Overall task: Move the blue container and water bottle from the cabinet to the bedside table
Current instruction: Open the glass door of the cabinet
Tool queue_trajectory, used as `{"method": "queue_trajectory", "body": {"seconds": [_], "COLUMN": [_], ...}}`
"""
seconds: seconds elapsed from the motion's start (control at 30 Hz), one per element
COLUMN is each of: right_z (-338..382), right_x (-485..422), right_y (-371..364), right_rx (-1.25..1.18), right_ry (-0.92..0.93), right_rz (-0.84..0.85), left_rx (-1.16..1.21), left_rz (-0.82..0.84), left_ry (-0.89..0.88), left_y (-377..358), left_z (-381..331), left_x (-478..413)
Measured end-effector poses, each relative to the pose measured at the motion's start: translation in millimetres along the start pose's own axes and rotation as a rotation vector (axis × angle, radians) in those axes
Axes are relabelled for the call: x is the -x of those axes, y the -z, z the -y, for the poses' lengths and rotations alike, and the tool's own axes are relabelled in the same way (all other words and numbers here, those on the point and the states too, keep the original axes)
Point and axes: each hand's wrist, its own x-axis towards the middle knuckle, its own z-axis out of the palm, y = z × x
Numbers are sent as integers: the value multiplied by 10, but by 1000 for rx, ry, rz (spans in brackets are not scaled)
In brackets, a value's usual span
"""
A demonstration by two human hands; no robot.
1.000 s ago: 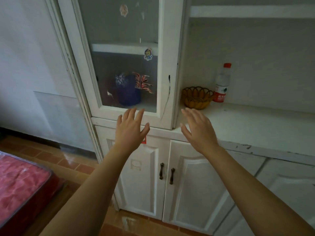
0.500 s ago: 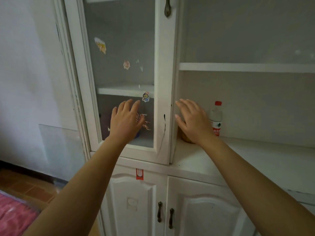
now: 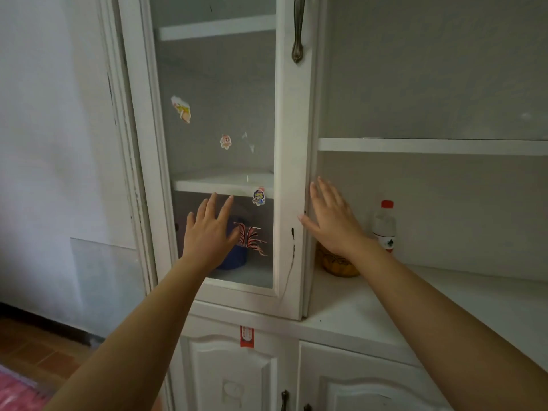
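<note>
Both hands have risen over the last second from the level of the lower cabinet doors to the glazed upper section, and the view has tilted up with them, so the floor and the red bedding have almost dropped out of sight. The left hand [image 3: 209, 229] now sits in front of the glass door [image 3: 219, 149], fingers spread wide and holding nothing. The right hand [image 3: 332, 223] is at the door's free edge, fingers likewise splayed and empty, thumb close to the white frame — whether it touches cannot be told. The door handle [image 3: 298, 28] is well above both hands.

Judgement: the task has not yet started in earnest; the door is shut and must come open first.

The blue container [image 3: 235, 256] stands on the lowest shelf behind the glass, largely hidden by the left hand and a striped sticker [image 3: 249, 237] — dark blue, rounded, detail unclear. The water bottle [image 3: 384, 225] stands upright in the open bay to the right, clear plastic, red cap, red-and-white label, just beside a woven basket [image 3: 339, 264] that the right wrist partly covers. The bedside table is not in view.
</note>
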Motion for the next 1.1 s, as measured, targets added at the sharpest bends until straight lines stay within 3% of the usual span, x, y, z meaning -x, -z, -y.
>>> {"method": "queue_trajectory", "body": {"seconds": [0.67,1.1], "right_z": [29,46], "right_x": [-100,-38], "right_y": [-227,-119], "right_rx": [-354,-375], "right_ry": [-104,-123], "right_rz": [52,118], "left_rx": [-24,76], "left_rz": [28,-297], "left_ry": [-11,-115], "left_y": [-96,792], "left_z": [140,-301], "left_x": [-219,-1060]}}
